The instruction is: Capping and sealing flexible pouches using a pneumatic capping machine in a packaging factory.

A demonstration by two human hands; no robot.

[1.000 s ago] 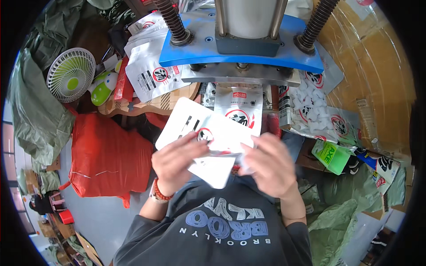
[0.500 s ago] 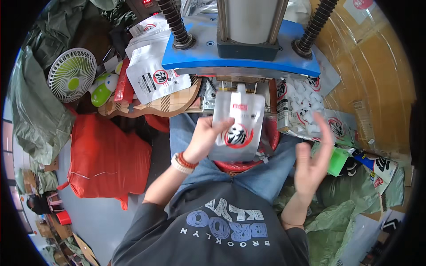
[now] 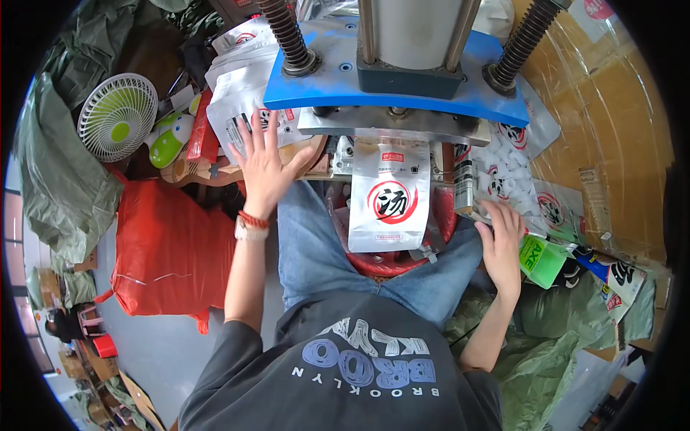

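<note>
A white pouch (image 3: 389, 205) with a red circle mark hangs from under the blue press plate (image 3: 402, 93), its top edge tucked in the machine, above a red basin (image 3: 381, 262) on my lap. My left hand (image 3: 264, 161) is spread flat, fingers apart, over a stack of white pouches (image 3: 241, 108) on the left side of the bench. My right hand (image 3: 503, 233) rests on pouches (image 3: 517, 187) piled at the right, fingers spread, holding nothing that I can see.
A small white and green fan (image 3: 117, 116) stands at the left beside a green toy-like bottle (image 3: 171, 140). A red sack (image 3: 169, 251) lies on the floor at my left. A green box (image 3: 540, 260) and green bags (image 3: 546, 337) lie at the right. Cardboard (image 3: 611, 144) lines the right wall.
Both hands held a pouch before my chest, then the left placed it under the press. Now it hangs there alone; the left hand has gone to the left stack, the right to the right pile.
</note>
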